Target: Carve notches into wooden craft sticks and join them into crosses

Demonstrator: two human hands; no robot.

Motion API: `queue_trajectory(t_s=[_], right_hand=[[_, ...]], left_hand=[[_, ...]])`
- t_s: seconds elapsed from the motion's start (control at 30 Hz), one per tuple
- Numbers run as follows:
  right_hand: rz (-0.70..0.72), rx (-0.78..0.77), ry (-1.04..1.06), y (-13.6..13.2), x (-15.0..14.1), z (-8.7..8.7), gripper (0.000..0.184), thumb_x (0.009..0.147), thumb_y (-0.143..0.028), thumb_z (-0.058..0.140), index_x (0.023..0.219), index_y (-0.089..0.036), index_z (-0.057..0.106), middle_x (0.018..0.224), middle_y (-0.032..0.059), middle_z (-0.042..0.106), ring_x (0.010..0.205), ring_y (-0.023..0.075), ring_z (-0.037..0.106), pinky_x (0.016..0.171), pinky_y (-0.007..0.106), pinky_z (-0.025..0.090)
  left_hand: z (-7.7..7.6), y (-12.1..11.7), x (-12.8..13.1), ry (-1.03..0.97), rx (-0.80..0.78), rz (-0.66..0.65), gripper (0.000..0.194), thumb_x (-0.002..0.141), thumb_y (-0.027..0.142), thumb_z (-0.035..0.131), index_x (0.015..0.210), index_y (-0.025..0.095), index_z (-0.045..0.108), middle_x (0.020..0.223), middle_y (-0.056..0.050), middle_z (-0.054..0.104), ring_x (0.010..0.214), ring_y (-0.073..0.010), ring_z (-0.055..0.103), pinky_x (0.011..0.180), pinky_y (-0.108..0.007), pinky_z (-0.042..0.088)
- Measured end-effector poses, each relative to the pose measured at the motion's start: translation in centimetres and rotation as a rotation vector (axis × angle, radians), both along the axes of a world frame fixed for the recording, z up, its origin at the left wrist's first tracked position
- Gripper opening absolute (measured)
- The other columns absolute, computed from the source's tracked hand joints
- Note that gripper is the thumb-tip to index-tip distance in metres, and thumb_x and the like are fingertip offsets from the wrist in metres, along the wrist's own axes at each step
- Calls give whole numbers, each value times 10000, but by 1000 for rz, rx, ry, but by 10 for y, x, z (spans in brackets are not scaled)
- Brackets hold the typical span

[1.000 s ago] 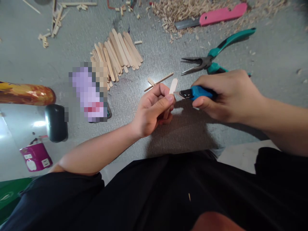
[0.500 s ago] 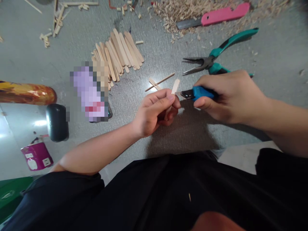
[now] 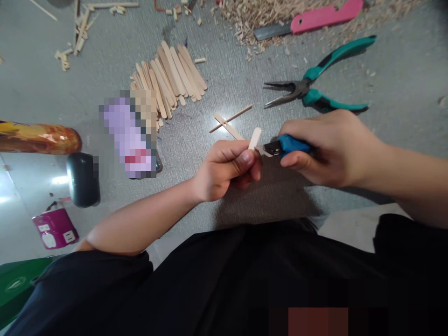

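My left hand (image 3: 229,165) is closed, pinching a wooden craft stick (image 3: 255,138) between thumb and fingers; its rounded end sticks up and the lower part is hidden by the hand. My right hand (image 3: 329,149) wraps round a blue and black utility knife (image 3: 293,144). The short blade points left and meets the stick's edge just above my left fingertips. Just beyond my left hand, two sticks lie crossed on the table: a thin dark strip (image 3: 243,111) over a flat pale craft stick (image 3: 231,128).
A fanned pile of craft sticks (image 3: 175,70) lies beyond my left hand, near a blurred purple object (image 3: 124,130). Teal-handled long-nose pliers (image 3: 297,88) lie open beyond my right hand. Further back are a pink-handled cutter (image 3: 325,17) and wood shavings (image 3: 252,16). An orange can (image 3: 42,137) stands left.
Both hands have come slightly nearer my body, with the stick and knife. The blade still meets the stick, and more of its edge shows. The things on the table stay in place.
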State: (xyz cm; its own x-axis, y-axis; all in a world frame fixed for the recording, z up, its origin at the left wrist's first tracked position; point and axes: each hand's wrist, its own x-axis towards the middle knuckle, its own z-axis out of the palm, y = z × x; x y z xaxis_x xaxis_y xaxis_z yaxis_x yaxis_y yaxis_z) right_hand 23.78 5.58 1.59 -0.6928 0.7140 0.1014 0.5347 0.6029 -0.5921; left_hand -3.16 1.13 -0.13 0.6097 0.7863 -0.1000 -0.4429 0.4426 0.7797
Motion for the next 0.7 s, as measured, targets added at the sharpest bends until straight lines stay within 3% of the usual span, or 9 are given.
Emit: queue_trajectory(t_s=[0.23,0.37,0.57,0.7], right_hand=[[34,41,-31,-6,0,-1,704,1176,-918,332,881,-290,453,679,-1,465,617,211,430,644,408,193],[32,70,-13,-10,-1,-2,696,1185,-908,325,896,-291,466,672,-4,450,603,215,419,628,406,190],[19,28,10,-15,-4,-3,695,1188,-898,341,886,-295,508,657,2,473,561,215,388,622,404,188],[17,-93,24,-8,-7,2,716,1177,-924,370,839,-296,438,650,-6,464,555,201,379,619,402,204]], left_hand=[[-3,-1,-4,48,146,-64,547,1114,606,838,786,180,735,580,21,557,450,-65,462,442,-191,343],[-6,-4,-1,84,197,-11,547,1110,626,841,804,186,728,633,12,622,461,-61,480,447,-188,372],[-6,-6,2,109,362,114,494,1155,502,814,801,176,700,646,32,590,487,-39,471,476,-154,364],[-6,-7,4,92,259,112,526,1131,584,828,812,182,714,624,35,595,449,-53,486,450,-175,360]])
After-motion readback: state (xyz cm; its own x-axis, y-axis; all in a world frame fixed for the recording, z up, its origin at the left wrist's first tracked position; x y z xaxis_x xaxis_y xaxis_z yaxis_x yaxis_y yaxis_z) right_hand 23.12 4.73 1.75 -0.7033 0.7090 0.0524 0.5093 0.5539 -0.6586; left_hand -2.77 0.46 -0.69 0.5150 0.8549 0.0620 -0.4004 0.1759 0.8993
